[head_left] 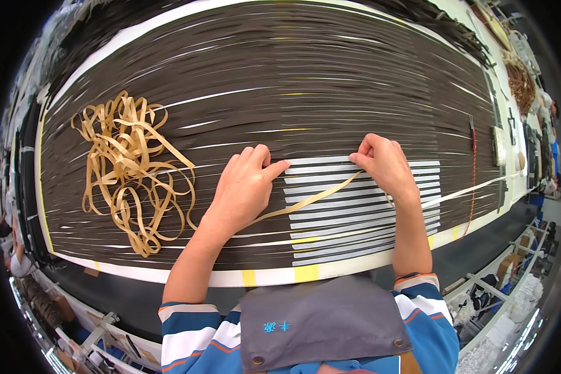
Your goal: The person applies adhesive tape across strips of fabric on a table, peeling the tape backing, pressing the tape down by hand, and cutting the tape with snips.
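Dark brown strips (pixel 230 87) lie side by side across the table. In front of me, a block of pale grey-blue strips (pixel 355 227) alternates with dark ones. My left hand (pixel 243 184) is closed, its fingers curled and its fingertips at the left end of the topmost pale strip; whatever they pinch is hidden. Near the middle of that same edge, my right hand (pixel 385 165) pinches a tan flat strap (pixel 311 199). The strap slants down behind my left wrist, and a short tail shows below my right hand.
A tangled heap of tan strap (pixel 128 162) lies at left on the dark strips. On the right are a red-handled tool (pixel 473 134) with an orange cord (pixel 473 193) and a pale block (pixel 498 146). The table's white edge (pixel 274 276) runs before my apron.
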The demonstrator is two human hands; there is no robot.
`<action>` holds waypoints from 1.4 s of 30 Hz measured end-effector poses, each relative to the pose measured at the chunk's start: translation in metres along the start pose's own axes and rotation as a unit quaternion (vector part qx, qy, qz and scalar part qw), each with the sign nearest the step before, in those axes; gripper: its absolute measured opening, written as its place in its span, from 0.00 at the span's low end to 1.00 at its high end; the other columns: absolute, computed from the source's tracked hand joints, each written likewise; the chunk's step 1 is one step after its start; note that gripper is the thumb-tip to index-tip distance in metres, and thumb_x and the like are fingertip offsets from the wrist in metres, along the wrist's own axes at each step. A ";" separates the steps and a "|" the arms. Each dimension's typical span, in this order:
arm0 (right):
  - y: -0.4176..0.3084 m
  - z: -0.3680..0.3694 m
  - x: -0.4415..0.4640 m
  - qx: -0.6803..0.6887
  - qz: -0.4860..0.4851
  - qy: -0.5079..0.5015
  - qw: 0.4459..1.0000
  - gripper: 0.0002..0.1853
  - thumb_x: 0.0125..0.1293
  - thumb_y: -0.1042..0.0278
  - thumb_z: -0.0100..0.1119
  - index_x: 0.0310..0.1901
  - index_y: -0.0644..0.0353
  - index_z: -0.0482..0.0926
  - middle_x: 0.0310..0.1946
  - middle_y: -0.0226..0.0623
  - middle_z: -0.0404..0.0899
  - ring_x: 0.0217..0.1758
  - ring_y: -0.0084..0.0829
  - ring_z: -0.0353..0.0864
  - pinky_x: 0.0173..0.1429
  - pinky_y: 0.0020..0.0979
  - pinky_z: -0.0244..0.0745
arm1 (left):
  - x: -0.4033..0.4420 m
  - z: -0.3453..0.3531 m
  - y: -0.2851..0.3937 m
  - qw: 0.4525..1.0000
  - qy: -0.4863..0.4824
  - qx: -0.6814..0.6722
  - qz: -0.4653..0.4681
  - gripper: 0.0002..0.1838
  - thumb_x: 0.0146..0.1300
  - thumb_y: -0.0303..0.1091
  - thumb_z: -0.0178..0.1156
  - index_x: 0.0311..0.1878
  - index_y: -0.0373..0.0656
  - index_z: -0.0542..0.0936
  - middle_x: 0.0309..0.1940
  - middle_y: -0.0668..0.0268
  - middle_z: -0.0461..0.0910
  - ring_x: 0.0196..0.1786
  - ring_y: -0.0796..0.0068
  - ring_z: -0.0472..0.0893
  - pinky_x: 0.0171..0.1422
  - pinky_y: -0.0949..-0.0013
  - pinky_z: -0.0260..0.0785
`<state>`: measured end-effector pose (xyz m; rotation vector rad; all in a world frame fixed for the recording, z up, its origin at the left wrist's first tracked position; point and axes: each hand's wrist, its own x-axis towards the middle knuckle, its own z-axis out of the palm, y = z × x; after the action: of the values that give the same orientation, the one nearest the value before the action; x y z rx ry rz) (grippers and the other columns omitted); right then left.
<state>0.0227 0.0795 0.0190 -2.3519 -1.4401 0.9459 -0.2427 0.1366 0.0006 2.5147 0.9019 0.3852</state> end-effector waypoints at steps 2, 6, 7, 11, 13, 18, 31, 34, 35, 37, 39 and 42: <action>0.000 0.003 -0.002 0.004 -0.012 0.018 1.000 0.12 0.60 0.67 0.68 0.27 0.64 0.76 0.16 0.34 0.73 0.21 0.25 0.69 0.29 0.32 0.65 | 0.000 -0.001 0.001 1.000 -0.005 0.003 0.004 0.20 0.51 0.15 0.60 0.48 0.41 0.85 0.36 0.62 0.73 0.41 0.64 0.75 0.48 0.63 0.70; 0.000 0.003 -0.003 -0.020 -0.024 0.038 0.999 0.12 0.59 0.66 0.67 0.28 0.65 0.76 0.17 0.39 0.76 0.23 0.35 0.75 0.33 0.36 0.71 | 0.000 0.001 0.015 0.999 -0.003 0.036 0.025 0.17 0.51 0.17 0.59 0.46 0.35 0.84 0.40 0.60 0.76 0.46 0.60 0.75 0.51 0.60 0.69; 0.000 0.003 -0.004 -0.031 -0.026 0.034 0.999 0.12 0.58 0.66 0.67 0.28 0.65 0.76 0.18 0.40 0.77 0.25 0.38 0.78 0.35 0.38 0.72 | 0.002 0.006 0.023 0.998 -0.018 0.044 0.040 0.19 0.51 0.17 0.59 0.49 0.34 0.82 0.44 0.58 0.77 0.48 0.59 0.76 0.53 0.60 0.69; 0.001 0.007 -0.001 -0.058 -0.046 0.045 0.996 0.11 0.58 0.66 0.67 0.28 0.65 0.77 0.21 0.44 0.80 0.27 0.42 0.80 0.37 0.39 0.74 | 0.023 0.034 0.066 0.992 -0.029 0.033 0.122 0.22 0.54 0.20 0.57 0.56 0.31 0.76 0.53 0.52 0.76 0.56 0.57 0.75 0.63 0.58 0.68; 0.003 0.007 0.000 -0.053 -0.057 0.044 0.996 0.11 0.57 0.67 0.67 0.28 0.65 0.77 0.23 0.45 0.81 0.29 0.43 0.81 0.38 0.40 0.75 | 0.033 0.050 0.073 0.990 -0.015 0.041 0.130 0.22 0.55 0.20 0.56 0.56 0.30 0.76 0.54 0.51 0.76 0.58 0.57 0.75 0.65 0.58 0.68; 0.005 0.003 -0.005 -0.063 -0.067 0.054 0.994 0.10 0.57 0.68 0.68 0.29 0.64 0.77 0.24 0.45 0.81 0.30 0.44 0.80 0.39 0.40 0.75 | 0.041 0.063 0.077 0.993 -0.027 0.038 0.111 0.23 0.55 0.20 0.56 0.57 0.28 0.75 0.58 0.50 0.75 0.62 0.55 0.74 0.69 0.58 0.66; 0.037 -0.054 -0.009 0.015 -0.024 -0.055 0.998 0.12 0.59 0.65 0.70 0.29 0.64 0.80 0.17 0.25 0.70 0.22 0.17 0.64 0.27 0.26 0.62 | 0.041 0.055 0.083 0.993 -0.042 0.049 0.097 0.23 0.54 0.19 0.56 0.56 0.28 0.76 0.60 0.47 0.75 0.64 0.54 0.74 0.70 0.58 0.66; 0.054 -0.060 -0.008 0.069 0.022 -0.041 0.997 0.14 0.59 0.61 0.70 0.27 0.64 0.80 0.16 0.23 0.68 0.22 0.17 0.64 0.26 0.27 0.60 | 0.041 0.056 0.083 0.993 -0.038 0.046 0.098 0.22 0.54 0.19 0.56 0.55 0.27 0.76 0.60 0.46 0.75 0.63 0.53 0.74 0.70 0.58 0.66; 0.059 -0.060 -0.007 0.065 0.025 -0.041 0.997 0.14 0.59 0.61 0.70 0.27 0.64 0.80 0.16 0.23 0.68 0.22 0.17 0.64 0.26 0.27 0.60 | 0.042 0.056 0.084 0.993 -0.037 0.049 0.097 0.22 0.54 0.19 0.56 0.55 0.27 0.76 0.60 0.46 0.75 0.63 0.53 0.74 0.70 0.58 0.66; 0.068 -0.061 -0.005 0.090 0.032 -0.035 0.995 0.15 0.58 0.60 0.71 0.26 0.63 0.79 0.16 0.23 0.68 0.21 0.17 0.64 0.26 0.26 0.60 | 0.041 0.057 0.083 0.993 -0.033 0.048 0.100 0.23 0.53 0.18 0.56 0.55 0.26 0.76 0.60 0.46 0.74 0.63 0.52 0.74 0.70 0.57 0.66; 0.074 -0.061 -0.002 0.086 0.039 -0.032 0.995 0.15 0.58 0.60 0.72 0.26 0.62 0.79 0.16 0.23 0.68 0.21 0.17 0.64 0.26 0.26 0.60 | 0.042 0.056 0.083 0.993 -0.043 0.052 0.102 0.23 0.53 0.18 0.56 0.55 0.26 0.76 0.60 0.46 0.74 0.63 0.52 0.73 0.70 0.57 0.66; 0.078 -0.061 0.001 0.087 0.049 -0.030 0.995 0.16 0.57 0.59 0.72 0.25 0.62 0.79 0.16 0.24 0.69 0.21 0.17 0.65 0.26 0.26 0.61 | 0.043 0.055 0.085 0.993 -0.047 0.049 0.100 0.24 0.51 0.18 0.57 0.55 0.26 0.76 0.59 0.46 0.74 0.63 0.52 0.73 0.69 0.57 0.66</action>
<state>0.1171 0.0500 0.0271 -2.3011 -1.2178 1.1275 -0.1436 0.0897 -0.0006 2.6981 0.6500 0.2889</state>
